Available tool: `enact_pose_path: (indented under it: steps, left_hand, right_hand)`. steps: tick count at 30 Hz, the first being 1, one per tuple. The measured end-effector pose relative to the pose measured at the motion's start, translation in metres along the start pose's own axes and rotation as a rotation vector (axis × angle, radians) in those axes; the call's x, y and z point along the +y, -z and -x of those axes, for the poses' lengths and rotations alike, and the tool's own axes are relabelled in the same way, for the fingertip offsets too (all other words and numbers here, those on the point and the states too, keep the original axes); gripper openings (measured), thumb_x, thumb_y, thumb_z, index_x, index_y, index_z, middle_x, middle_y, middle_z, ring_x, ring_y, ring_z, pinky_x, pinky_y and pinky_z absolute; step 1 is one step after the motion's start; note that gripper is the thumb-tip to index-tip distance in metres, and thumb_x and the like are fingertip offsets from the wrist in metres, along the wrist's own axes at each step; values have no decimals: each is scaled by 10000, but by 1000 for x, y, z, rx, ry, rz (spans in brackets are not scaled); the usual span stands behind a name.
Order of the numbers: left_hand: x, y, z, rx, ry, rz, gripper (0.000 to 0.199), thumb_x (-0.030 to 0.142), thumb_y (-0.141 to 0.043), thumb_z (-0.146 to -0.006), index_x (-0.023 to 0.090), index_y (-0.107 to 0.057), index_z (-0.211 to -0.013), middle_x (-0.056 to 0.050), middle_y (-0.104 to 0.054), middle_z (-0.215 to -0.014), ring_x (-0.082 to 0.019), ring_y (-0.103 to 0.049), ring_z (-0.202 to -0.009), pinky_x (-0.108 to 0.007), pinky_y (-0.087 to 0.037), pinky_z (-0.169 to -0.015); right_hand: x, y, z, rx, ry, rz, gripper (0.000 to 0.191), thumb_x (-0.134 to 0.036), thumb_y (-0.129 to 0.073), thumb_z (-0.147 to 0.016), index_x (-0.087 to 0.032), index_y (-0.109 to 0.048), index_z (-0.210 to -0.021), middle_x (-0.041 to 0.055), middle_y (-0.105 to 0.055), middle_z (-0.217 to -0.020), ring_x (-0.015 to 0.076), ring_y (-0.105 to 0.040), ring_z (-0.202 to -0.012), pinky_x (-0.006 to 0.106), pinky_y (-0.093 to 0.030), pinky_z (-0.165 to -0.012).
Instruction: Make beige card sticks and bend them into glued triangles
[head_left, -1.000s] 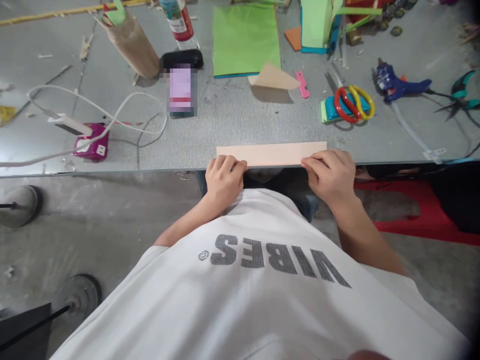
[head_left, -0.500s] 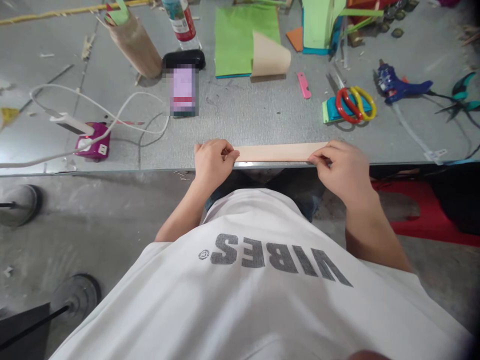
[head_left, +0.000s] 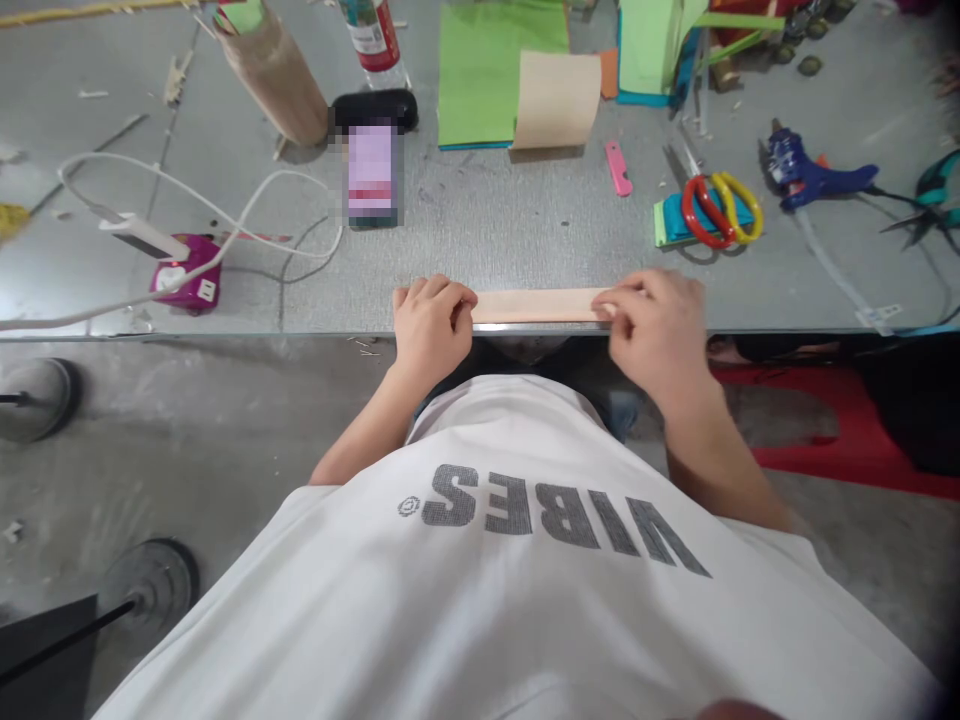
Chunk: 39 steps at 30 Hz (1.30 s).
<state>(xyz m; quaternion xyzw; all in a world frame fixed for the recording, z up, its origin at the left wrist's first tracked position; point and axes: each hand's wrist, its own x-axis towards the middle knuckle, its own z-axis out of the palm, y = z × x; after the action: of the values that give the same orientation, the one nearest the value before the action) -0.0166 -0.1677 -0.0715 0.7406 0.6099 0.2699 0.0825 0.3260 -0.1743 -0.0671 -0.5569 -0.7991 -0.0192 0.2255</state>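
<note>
A long, narrow peach paper strip (head_left: pixel 536 305) lies along the front edge of the grey table (head_left: pixel 480 240). My left hand (head_left: pixel 435 325) pinches its left end between thumb and fingers. At the strip's right part, my right hand (head_left: pixel 656 335) has thumb and fingertips closed on it; this hand is slightly blurred, and the strip's right end is hidden under it. Beyond the strip lie green sheets (head_left: pixel 480 75) with a curled beige sheet (head_left: pixel 559 100) on their right side, and a pink cutter (head_left: pixel 619 168).
Red and yellow scissors (head_left: pixel 712 210) rest on folded papers at the right, beside a blue glue gun (head_left: pixel 814 170). At the left are a phone (head_left: pixel 371 170), a purple power adapter (head_left: pixel 191 275) with white cable, a brown cylinder (head_left: pixel 281 85) and a bottle (head_left: pixel 375 40).
My right hand has moved left along the strip, closer to my left hand. My left hand keeps its pinch. The beige sheet's curl has opened somewhat, and the view has shifted slightly.
</note>
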Motion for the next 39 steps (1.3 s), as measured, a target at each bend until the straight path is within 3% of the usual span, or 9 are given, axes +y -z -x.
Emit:
enact_pose_path:
  steps: [3,6,11,15,18,26,30,35,39]
  left_hand:
    - [0,-2,0,25,-5,-11,201,161,-657,-1042,287,-813,-1033,-98,-854,-1114,-344,-737,-1097,-556,-489,-1068]
    - [1,-2,1,35,-19,-24,199,174,-655,-1046,287,-817,-1027,-99,-859,-1109,-346,-746,-1103,-565,-501,-1069]
    - [2,-3,13,60,-80,-45,299,224,-584,-1134,296,-870,-1082,-131,-897,-1240,-359,-798,-1217,-626,-536,-1183]
    - [3,-19,32,-43,-272,39,505,281,-475,-1189,239,-824,-1551,-170,-836,-1639,-349,-752,-1616,-623,-494,-1431]
    - [5,-31,42,-62,-296,59,613,349,-472,-1201,162,-695,-1741,-230,-725,-1793,-363,-650,-1756,-603,-465,-1499]
    - [9,-34,43,-66,-294,2,576,397,-513,-1232,139,-752,-1687,-238,-726,-1785,-372,-657,-1751,-592,-480,-1498]
    - [11,-33,43,-92,-277,-1,570,405,-550,-1228,155,-747,-1701,-233,-702,-1811,-382,-630,-1773,-616,-450,-1517]
    - [9,-32,41,-78,-289,10,528,384,-520,-1261,149,-749,-1674,-245,-717,-1791,-374,-651,-1756,-597,-466,-1502]
    - [10,-35,39,-39,-285,13,448,283,-484,-1276,188,-770,-1607,-233,-777,-1725,-349,-699,-1713,-595,-502,-1462]
  right_hand:
    - [-44,-19,-1,-51,155,-68,513,-87,-544,-1100,-266,-912,-1410,132,-886,-1463,390,-784,-1407,665,-513,-1344]
    - [-83,-40,-2,-96,263,-98,578,-151,-505,-1188,-169,-789,-1691,170,-761,-1757,395,-667,-1688,623,-472,-1457]
    - [-106,-60,0,-134,272,-89,592,-264,-497,-1262,-152,-700,-1807,179,-622,-1881,429,-569,-1799,671,-472,-1488]
    - [-103,-64,3,-130,277,-109,657,-228,-508,-1249,-209,-597,-1899,148,-600,-1896,425,-567,-1802,683,-488,-1488]
    - [-101,-65,6,-118,264,-105,660,-240,-493,-1254,-182,-583,-1905,148,-599,-1895,416,-572,-1800,659,-489,-1495]
    - [-85,-57,33,8,110,-49,638,-391,-583,-1255,-127,-665,-1830,213,-629,-1853,464,-638,-1739,671,-533,-1446]
    - [-61,-43,52,95,18,57,626,-420,-615,-1242,-109,-708,-1778,242,-687,-1799,476,-698,-1679,654,-574,-1399]
    - [-20,-24,71,101,-115,136,621,-398,-578,-1235,-79,-730,-1745,287,-693,-1783,519,-703,-1659,712,-565,-1378]
    - [-3,-14,72,80,-152,219,563,-371,-517,-1257,-88,-791,-1659,276,-754,-1725,469,-750,-1601,653,-572,-1358]
